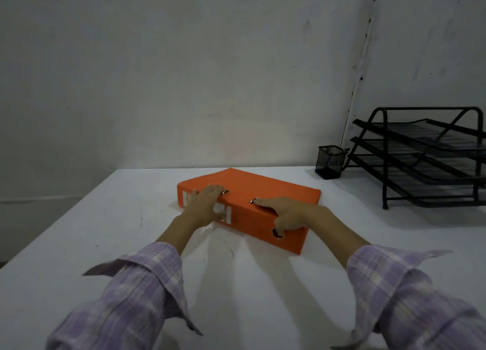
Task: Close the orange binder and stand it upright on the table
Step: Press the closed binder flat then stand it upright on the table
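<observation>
Nearest the camera, two plaid sleeves (136,292) reach fwd over the white tabletop (79,244). Left hand (202,207) lies flat against the near spine end of the orange binder (263,192), fingers (214,189) spread and hooked over the top edge, not clenched; pressing, not gripping. Right hand (286,214) sits further along the spine: index laid along the top edge, thumb down by the finger hole (278,233), rest curled loosely; a light pinch at most, can't tell if it bears any load.

Binder is shut, lying flat on its cover, spine toward the person, angled w/ its right end nearer. White spine label (226,214) shows just right of the left fingers.

Judgement: lever-arch type, stiff board covers, thick, prob fairly heavy if full; contents not visible. Smooth cover may slide on the tabletop when tipped. Best hold is both hands on the spine and far edge, or a finger in the hole, then pivot onto the bottom edge.

Well beyond the right fingers: mesh pen cup (330,161), black letter tray rack (426,155) at the wall
</observation>
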